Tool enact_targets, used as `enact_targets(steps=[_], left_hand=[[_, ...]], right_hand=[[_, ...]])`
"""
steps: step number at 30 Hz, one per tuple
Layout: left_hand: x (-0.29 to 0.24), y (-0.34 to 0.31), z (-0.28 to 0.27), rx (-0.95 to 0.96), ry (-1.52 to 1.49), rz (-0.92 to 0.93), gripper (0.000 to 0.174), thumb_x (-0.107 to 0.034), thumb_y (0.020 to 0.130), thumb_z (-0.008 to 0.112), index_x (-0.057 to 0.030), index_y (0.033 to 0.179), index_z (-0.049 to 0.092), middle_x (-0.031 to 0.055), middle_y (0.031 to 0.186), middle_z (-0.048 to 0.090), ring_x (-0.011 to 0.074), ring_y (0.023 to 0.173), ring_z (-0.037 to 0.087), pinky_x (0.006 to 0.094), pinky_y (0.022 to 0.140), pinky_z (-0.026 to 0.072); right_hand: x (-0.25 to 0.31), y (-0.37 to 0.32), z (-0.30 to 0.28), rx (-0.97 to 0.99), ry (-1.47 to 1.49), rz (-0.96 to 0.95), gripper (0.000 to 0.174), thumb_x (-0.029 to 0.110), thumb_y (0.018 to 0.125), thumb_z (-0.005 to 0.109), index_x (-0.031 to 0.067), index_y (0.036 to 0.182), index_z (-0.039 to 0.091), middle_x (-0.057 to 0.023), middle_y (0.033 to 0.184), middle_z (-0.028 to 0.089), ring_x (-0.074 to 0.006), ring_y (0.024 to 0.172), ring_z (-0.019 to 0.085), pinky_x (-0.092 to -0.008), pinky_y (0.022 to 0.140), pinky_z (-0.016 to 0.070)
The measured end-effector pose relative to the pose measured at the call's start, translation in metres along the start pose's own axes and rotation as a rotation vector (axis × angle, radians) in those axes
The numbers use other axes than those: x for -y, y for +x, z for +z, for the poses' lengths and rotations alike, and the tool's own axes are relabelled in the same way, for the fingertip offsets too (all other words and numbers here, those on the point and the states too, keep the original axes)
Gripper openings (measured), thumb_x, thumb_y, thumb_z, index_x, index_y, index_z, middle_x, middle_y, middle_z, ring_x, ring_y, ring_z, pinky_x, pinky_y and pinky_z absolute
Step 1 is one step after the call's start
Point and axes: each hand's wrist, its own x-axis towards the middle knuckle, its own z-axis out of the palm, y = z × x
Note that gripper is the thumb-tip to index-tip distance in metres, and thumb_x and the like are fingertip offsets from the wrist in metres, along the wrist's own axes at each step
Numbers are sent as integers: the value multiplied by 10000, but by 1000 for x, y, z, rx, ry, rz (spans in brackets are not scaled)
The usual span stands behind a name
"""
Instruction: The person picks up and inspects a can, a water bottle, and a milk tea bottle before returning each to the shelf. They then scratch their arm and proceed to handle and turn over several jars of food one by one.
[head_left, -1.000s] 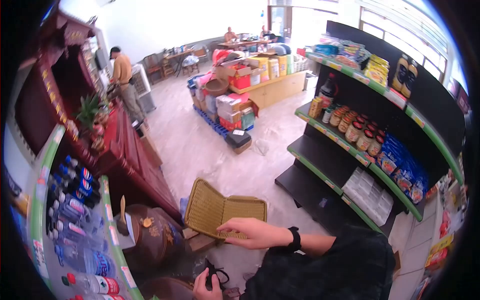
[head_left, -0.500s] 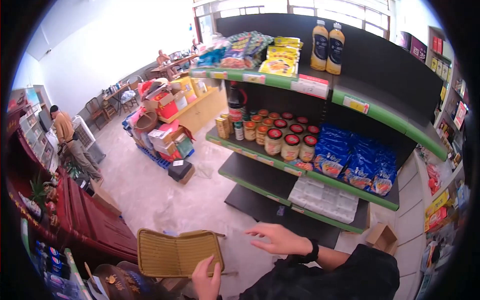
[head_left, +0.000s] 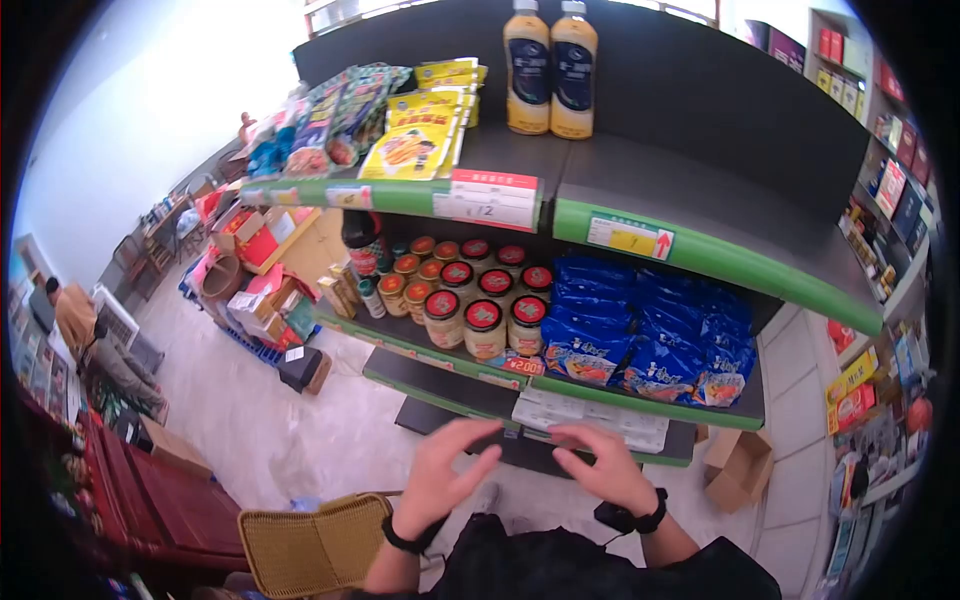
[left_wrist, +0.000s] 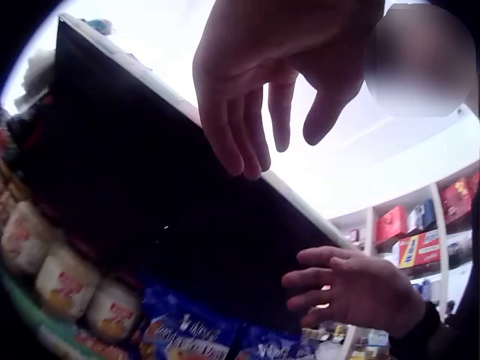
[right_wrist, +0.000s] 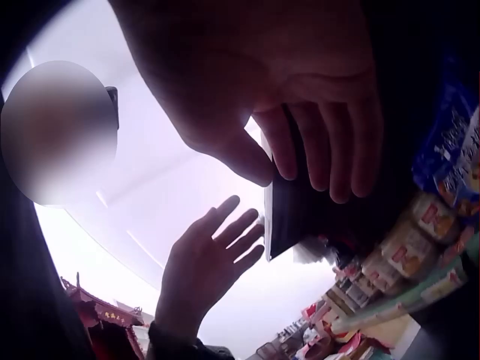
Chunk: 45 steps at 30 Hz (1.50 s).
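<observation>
Both hands hang in the air before a black shelf unit with green price strips, holding nothing. My left hand has its fingers extended and slightly bent, thumb apart. Facing it is my right hand, its fingers likewise loose and spread. Beyond them, the middle shelf bears several red-lidded glass jars and blue snack bags. At its left end stands a dark bottle with a red cap. White packs lie on the shelf below.
The top shelf carries two yellow drink bottles and yellow packets. A woven chair stands at lower left, an open cardboard box at lower right. A person stands far left, near stacked boxes.
The view has swung right and closer to the shelf unit. My left hand has risen from the lower edge, letting go of a black strap-like thing, and is now level with the right.
</observation>
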Motion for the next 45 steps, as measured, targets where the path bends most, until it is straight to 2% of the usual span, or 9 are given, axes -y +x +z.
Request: enact_targets(steps=[13,17,20,22,24,27,29,41,45], left_hand=[[-109,293,-91,123,-276,408,472,-201,967,594,-3,1393,554,169,1304,642,261,1192,636,365,988,519],[-111,353,-102,142,-238,385,468,-252,1000,581,-25,1408,545,160,1295,647,242,1194,640,342,1000,510],[-114,389,-95,232,-242,344,482,-271,1015,579,-20,1422,522,159,1277,655,236,1196,638,354,1004,529],[-112,419,-86,346,-242,272,525,-306,1006,608,-5,1425,505,213,1303,621,260,1210,626,364,1019,537],[-114,434,-70,367,-250,207,540,-372,958,656,-18,1356,567,156,1224,648,252,1176,629,347,995,534],[-113,448,-54,425,-217,100,618,-445,916,702,-25,1350,572,190,1293,596,312,1210,593,376,1048,489],[-118,441,-51,489,-219,72,659,-418,919,722,0,1388,524,283,1404,507,363,1305,531,418,1099,462],[-100,473,-31,473,-347,-74,528,-292,910,709,-29,1324,513,149,1330,544,273,1207,545,386,1044,469],[-101,471,-29,486,-357,-55,421,-252,887,692,-51,1231,555,103,1297,562,240,1172,547,363,1011,467]], right_hand=[[153,118,-111,-288,-140,-563,394,83,902,654,17,1289,620,-99,1253,650,-188,1133,637,-309,883,549],[207,186,-157,-288,-509,-590,605,246,915,663,5,1443,492,-138,1349,596,-183,1137,612,-292,876,521],[256,229,-162,-335,-681,-307,506,197,922,678,-63,1336,546,-214,1132,703,-252,1020,679,-348,906,536],[258,269,-188,-332,-971,-170,417,296,886,696,-82,1063,698,-210,930,750,-259,833,717,-368,769,550],[218,332,-225,-409,-885,-125,762,353,917,672,-5,1520,373,-185,1383,574,-227,1194,596,-331,839,557],[215,345,-220,-345,-834,26,806,365,942,615,-46,1544,271,-232,1466,491,-305,1310,537,-452,892,591],[208,349,-221,-318,-764,104,628,342,947,601,-54,1403,430,-201,1337,550,-291,1242,565,-460,905,595],[179,371,-221,-308,-458,116,524,308,945,591,-37,1338,566,-181,1315,617,-297,1240,588,-470,916,589],[160,388,-227,-415,-489,-20,518,322,858,722,-83,1172,646,-192,1141,692,-288,1044,693,-417,861,600]])
